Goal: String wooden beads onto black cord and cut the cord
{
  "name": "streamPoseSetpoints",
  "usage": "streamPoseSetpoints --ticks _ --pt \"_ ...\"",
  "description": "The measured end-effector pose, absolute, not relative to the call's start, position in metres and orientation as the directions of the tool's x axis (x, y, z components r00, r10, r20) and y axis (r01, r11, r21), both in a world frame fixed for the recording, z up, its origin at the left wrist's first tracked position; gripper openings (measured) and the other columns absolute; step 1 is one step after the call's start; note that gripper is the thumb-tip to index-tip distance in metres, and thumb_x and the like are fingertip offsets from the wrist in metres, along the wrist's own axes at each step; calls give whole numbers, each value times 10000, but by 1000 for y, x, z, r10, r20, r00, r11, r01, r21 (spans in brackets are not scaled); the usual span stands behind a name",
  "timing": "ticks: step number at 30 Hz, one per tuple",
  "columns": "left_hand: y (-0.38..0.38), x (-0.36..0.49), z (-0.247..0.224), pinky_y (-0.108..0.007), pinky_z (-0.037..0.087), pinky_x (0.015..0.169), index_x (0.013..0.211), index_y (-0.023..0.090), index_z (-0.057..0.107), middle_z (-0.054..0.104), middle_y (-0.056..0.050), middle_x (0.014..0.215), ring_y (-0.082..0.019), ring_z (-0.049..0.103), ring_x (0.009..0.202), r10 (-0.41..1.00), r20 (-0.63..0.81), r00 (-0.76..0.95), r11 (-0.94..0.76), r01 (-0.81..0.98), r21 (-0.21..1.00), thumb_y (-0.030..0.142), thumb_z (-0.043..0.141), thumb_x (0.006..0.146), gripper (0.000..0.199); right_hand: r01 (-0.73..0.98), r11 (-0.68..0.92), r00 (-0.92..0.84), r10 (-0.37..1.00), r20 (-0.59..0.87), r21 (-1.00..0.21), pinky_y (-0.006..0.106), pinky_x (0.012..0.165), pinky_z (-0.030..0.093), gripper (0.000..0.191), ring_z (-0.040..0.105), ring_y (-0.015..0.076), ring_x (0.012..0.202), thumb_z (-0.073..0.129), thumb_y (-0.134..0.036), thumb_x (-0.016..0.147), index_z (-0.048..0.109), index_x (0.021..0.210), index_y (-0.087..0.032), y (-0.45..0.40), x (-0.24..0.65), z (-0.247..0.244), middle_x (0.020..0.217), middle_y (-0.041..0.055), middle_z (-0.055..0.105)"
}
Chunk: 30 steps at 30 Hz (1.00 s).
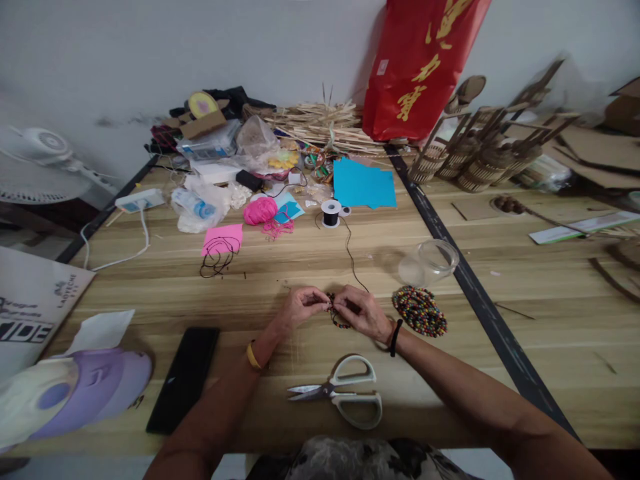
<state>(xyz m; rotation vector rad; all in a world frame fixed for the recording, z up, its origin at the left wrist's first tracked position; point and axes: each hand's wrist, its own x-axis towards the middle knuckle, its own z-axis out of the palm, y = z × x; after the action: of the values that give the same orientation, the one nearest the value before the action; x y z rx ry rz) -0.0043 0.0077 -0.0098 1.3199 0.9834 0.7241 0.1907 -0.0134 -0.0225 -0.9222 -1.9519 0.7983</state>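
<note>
Close together over the middle of the table, my left hand and my right hand pinch at a small beaded bracelet. Its dark cord and coloured beads hang just below the fingertips. From a spool of black cord, a strand runs across the wood towards my right hand. A coiled heap of multicoloured beads lies to the right of that hand. Nearer to me, scissors with white handles rest on the table, blades to the left. The fine detail between my fingers is too small to make out.
A black phone and a purple-and-white object lie at the left. Behind the hands are pink yarn, blue paper and a clear round container. A red bag and bamboo pieces stand at the back.
</note>
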Motion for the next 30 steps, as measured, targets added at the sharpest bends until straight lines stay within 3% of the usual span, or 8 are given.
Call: streamPoseSetpoints --ticks 30 --pt "7 -4 -9 -263 499 746 780 113 673 700 -57 773 -136 635 726 881 -184 435 158 96 983 285 750 651 228 303 520 -396 831 391 -799 263 606 416 199 518 134 652 505 -324 919 597 818 -179 -14 191 -19 736 41 581"
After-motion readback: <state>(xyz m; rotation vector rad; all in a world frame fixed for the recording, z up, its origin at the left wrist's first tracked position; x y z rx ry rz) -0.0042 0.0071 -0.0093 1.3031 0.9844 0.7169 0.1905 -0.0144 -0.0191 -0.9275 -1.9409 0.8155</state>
